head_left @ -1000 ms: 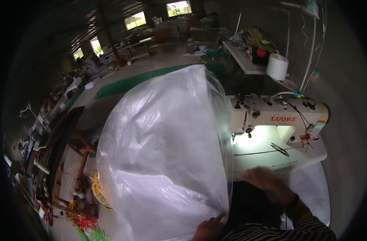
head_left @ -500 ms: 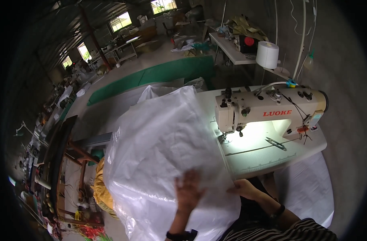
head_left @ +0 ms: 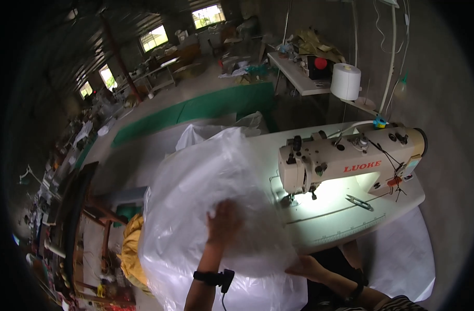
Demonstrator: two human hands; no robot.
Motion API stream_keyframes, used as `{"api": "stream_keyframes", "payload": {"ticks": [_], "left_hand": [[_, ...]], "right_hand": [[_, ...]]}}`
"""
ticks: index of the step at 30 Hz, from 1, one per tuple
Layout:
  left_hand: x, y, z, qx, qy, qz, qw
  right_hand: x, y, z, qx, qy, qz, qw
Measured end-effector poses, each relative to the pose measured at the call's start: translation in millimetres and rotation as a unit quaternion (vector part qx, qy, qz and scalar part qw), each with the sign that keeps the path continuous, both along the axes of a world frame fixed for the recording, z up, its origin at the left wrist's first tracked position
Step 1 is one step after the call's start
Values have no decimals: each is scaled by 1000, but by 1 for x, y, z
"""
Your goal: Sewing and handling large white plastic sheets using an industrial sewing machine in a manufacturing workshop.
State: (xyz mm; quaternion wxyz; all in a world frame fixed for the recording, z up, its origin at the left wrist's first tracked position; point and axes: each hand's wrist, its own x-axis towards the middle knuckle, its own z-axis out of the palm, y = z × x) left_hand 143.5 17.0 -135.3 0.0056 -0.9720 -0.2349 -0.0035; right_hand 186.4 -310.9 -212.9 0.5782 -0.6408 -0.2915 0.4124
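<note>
Left hand (head_left: 224, 223) presses flat on the clear plastic sheet (head_left: 206, 197) — right hand (head_left: 305, 267) grips its edge, sewing machine (head_left: 351, 160) beyond the fingertips.

The big crinkly clear plastic sheet (head_left: 216, 207) reads milky white and see-through, with pale shiny highlights. The cream-coloured metal sewing machine (head_left: 351, 160) on the right has red lettering, black knobs and a small turquoise bit on top. Its flat white tabletop (head_left: 345, 217) glows pale yellow-green under the lamp. Far right sits a fat white cone of thread (head_left: 345, 81), with a red round thing (head_left: 320, 63) on a black box just left of it. A long dark green mat (head_left: 206, 106) runs across the grey floor. Near left, a mustard yellow cloth bundle (head_left: 132, 249) peeks out. The black wrist strap (head_left: 212, 278) is plain, and the sleeve (head_left: 402, 305) near right is black-and-white striped.
</note>
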Motion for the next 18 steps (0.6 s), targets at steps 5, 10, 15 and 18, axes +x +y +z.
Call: {"api": "stream_keyframes", "payload": {"ticks": [5,10,15,18], "left_hand": [[81,51,-8,-86,-50,-57,993],[149,96,-31,4,-116,-24,993],[173,163,-35,-80,-140,-79,984],[198,174,-36,-56,-197,-111,972]], "right_hand": [[5,4,0,-71,31,-10,997],[13,6,4,-105,-45,20,993],[20,5,39,-219,-76,48,972],[15,14,41,-220,-97,60,969]]}}
